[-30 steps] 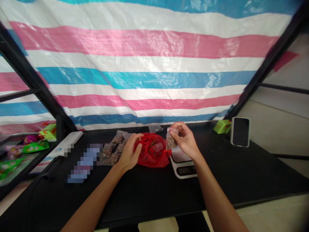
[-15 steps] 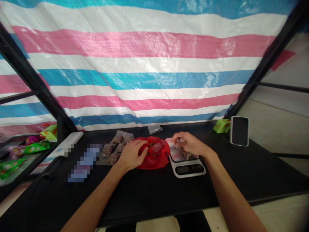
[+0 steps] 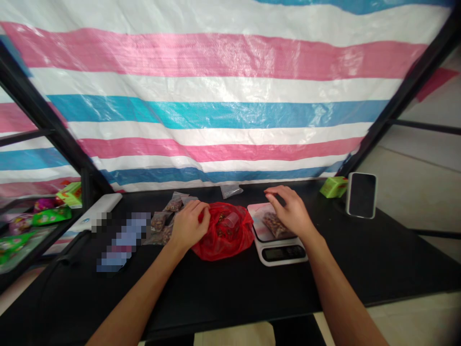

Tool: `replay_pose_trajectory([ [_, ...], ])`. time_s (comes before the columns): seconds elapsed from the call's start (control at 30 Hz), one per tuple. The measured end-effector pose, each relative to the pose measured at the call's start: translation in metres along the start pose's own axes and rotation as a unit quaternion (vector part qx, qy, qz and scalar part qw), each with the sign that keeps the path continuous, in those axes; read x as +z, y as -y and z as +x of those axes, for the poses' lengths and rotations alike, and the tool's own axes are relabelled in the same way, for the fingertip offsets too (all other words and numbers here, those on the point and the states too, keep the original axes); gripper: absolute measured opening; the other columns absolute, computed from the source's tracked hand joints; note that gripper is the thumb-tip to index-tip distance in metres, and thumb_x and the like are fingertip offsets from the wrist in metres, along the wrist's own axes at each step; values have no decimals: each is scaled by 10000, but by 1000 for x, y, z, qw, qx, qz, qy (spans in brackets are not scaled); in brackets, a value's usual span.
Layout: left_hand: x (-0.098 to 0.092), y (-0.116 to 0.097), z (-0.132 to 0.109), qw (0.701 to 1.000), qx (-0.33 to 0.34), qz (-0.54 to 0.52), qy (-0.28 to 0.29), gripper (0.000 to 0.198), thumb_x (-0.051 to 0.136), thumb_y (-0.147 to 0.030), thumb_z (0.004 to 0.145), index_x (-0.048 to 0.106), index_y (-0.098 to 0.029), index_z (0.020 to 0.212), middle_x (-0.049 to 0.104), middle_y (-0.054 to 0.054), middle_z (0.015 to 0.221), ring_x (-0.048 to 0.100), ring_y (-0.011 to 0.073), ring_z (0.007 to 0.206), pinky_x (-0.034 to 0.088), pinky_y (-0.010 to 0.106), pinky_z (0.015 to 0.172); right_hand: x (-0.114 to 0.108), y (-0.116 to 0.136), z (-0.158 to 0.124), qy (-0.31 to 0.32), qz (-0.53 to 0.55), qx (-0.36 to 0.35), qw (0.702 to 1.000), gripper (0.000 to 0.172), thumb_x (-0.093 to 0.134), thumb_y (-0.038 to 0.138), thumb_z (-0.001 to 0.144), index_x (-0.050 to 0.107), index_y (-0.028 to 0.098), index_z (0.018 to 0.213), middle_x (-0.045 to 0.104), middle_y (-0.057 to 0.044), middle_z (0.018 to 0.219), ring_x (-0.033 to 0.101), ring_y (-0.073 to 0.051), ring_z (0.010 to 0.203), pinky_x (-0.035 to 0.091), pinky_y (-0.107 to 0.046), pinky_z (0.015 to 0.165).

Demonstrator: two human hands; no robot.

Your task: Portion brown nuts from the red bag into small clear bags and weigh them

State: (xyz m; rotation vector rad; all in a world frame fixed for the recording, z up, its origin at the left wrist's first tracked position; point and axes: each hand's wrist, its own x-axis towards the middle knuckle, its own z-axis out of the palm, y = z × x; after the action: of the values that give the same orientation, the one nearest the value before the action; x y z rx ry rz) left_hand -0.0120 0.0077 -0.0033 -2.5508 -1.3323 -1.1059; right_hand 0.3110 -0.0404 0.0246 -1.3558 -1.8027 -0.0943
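My left hand [image 3: 190, 225] is at the left side of a red plastic bag [image 3: 219, 247], fingers curled against its rim. Inside the bag are small brown pieces and a clear scoop or cup [image 3: 231, 220]. A white kitchen scale [image 3: 267, 257] stands just right of it. On its pan lies a small clear zip bag [image 3: 275, 225] filled with brown pieces. Over the scale, my right hand [image 3: 290, 211] is raised with its fingers loosely apart and nothing visible in them. It partly hides the filled zip bag.
Several filled zip bags [image 3: 158, 221] lie left of the red bag. Flat clear bags [image 3: 231, 191] are at the back. A green box [image 3: 333, 187] and a white-framed device [image 3: 362, 194] stand on the right. A white power strip [image 3: 103, 209] and a blurred bluish item [image 3: 124, 242] lie left.
My right hand has let go of the zip bag and lifted off it, leaving it on the scale. My left hand has drawn back leftward, its fingers curling at the red bag's edge.
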Motion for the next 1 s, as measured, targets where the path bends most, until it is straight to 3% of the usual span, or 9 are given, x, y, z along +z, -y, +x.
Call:
replay_pose_trajectory([
  [0.2,-9,12,1,996,-49,2,-72,170,525,-225,954,692,-229,984,757,20,964,701,182,825,495,276,744,-8,-4,-2,-74,-48,42,995,361,405,386,1064,712,221,970,726,-61,881,663,-240,872,436,-372,812],
  [0.33,-9,13,0,993,-54,12,-104,166,538,-228,945,701,-221,974,766,30,963,703,181,806,482,265,717,-9,-1,-2,-75,-48,57,994,409,378,406,1071,720,222,947,717,-51,830,663,-230,836,425,-357,795],
  [0.5,-6,14,0,994,-59,12,-94,168,545,-227,937,710,-212,964,764,27,903,701,173,764,486,255,715,-5,0,-3,-55,-50,74,994,410,391,431,1060,731,227,953,752,-60,889,684,-243,887,436,-353,811],
  [0.67,-3,19,0,992,-72,16,-100,158,564,-212,924,720,-214,948,757,15,844,700,160,718,491,241,705,-6,-2,-1,-21,-65,88,994,374,409,431,1047,728,238,1013,764,-50,989,691,-243,939,440,-351,837],
  [0.77,-2,21,0,992,-70,19,-106,148,572,-207,917,717,-216,942,756,11,845,702,160,719,487,243,692,-10,4,-5,35,-88,105,990,357,416,462,1040,700,249,1072,751,-51,1016,688,-245,927,447,-355,818],
  [0.87,-2,21,0,991,-61,20,-114,143,567,-206,919,709,-215,934,753,7,843,702,161,723,477,247,677,-8,17,-17,109,-156,112,975,415,535,541,969,642,213,1201,724,-106,1060,673,-299,962,453,-393,821],
  [0.93,-3,21,0,991,-57,21,-117,143,566,-205,920,709,-213,931,748,6,826,699,160,716,470,248,670,-3,26,-26,125,-199,106,966,536,652,565,888,605,170,1249,697,-156,1131,646,-351,1039,454,-432,869],
  [1.0,-3,21,0,991,-56,20,-118,145,567,-205,921,711,-210,937,746,6,821,697,158,714,467,247,668,4,31,-32,131,-216,107,962,493,686,512,879,608,161,1216,693,-162,1108,638,-362,1045,453,-446,890],
])
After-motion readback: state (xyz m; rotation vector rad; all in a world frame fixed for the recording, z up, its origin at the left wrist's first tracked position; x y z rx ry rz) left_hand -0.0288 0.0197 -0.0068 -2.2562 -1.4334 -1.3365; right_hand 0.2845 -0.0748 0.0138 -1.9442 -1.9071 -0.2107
